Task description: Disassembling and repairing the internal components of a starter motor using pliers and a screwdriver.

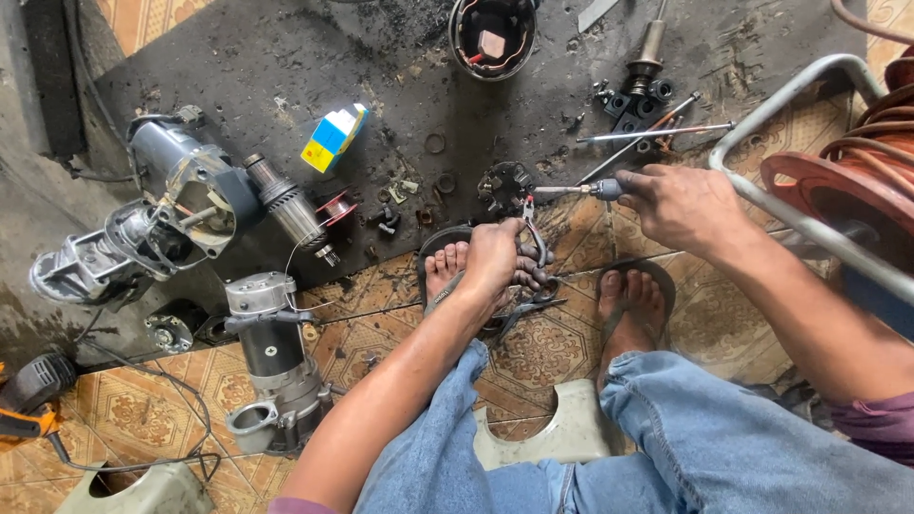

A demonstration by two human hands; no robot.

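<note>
My left hand (490,257) is closed around grey-handled pliers (538,249), held just above my left foot (446,266). The pliers' jaws point up toward a small black round part with wires (505,186) on the floor. My right hand (681,205) grips a slim hand tool (571,190) by its dark handle. Its metal shaft points left, and the tip sits beside the pliers' jaws and the black part. My right foot (630,305) rests in a sandal on the patterned tile.
Two starter motors (181,200) (276,366) and an armature (295,217) lie at left. A blue, yellow and white box (333,138), a round housing (492,36), sockets (633,100) and rods (657,131) sit on the black mat (286,67). An orange hose reel (857,162) in a tube frame (790,105) stands at right.
</note>
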